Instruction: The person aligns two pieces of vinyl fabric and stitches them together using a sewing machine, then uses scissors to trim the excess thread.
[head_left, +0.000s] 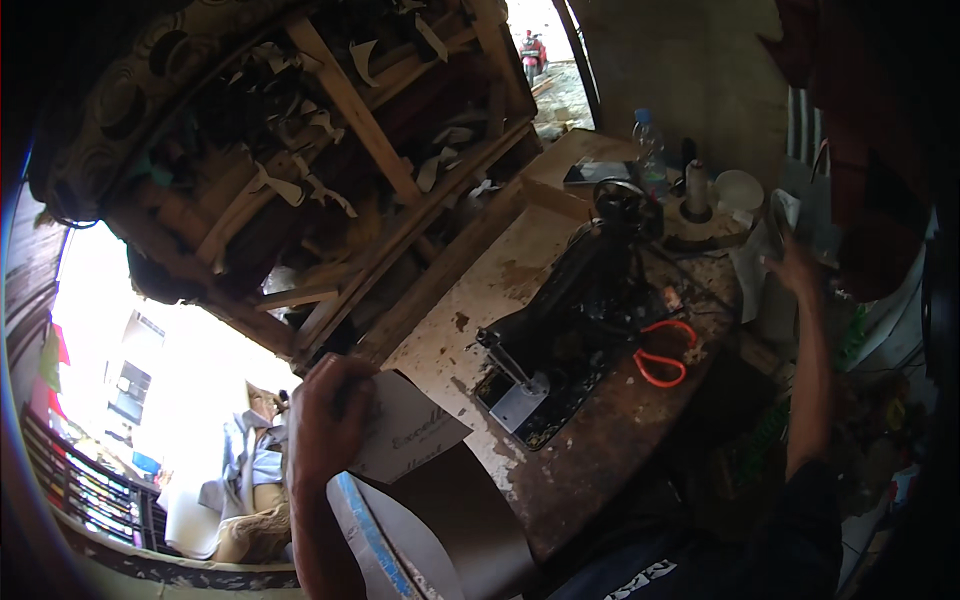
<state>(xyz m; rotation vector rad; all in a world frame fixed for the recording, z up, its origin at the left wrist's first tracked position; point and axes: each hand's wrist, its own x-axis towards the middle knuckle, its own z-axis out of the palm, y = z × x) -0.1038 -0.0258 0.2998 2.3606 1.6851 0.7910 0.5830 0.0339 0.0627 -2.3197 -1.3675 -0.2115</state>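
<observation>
White card (405,440) under left-hand fingers (345,385)

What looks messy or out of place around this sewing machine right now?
The table under the black sewing machine is badly worn, with its pale surface chipped and stained. Orange-handled scissors lie loose beside the machine. Pale scraps hang untidily from the wooden rack behind it.

Dim interior, blown-out daylight at left, fisheye-bent dark edges
</observation>
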